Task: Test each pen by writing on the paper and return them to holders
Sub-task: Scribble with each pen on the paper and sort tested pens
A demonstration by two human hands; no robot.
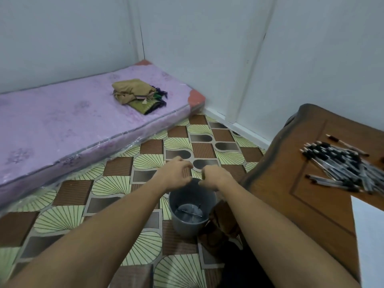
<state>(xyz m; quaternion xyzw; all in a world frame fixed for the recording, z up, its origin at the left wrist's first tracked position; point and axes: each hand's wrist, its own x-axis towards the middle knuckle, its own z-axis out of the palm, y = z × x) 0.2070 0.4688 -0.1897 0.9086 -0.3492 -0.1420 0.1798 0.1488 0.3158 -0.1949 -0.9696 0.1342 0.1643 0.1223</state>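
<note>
Our left hand (174,175) and right hand (214,179) curled over the bucket (182,227); we couldn't tell their hold. Pens (340,163) lay to its right.

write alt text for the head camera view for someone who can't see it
The left hand and right hand hover, fingers curled, over a grey bucket on the patterned floor, with a few pens inside. To the right, a wooden table holds a pile of pens and a white sheet.
</note>
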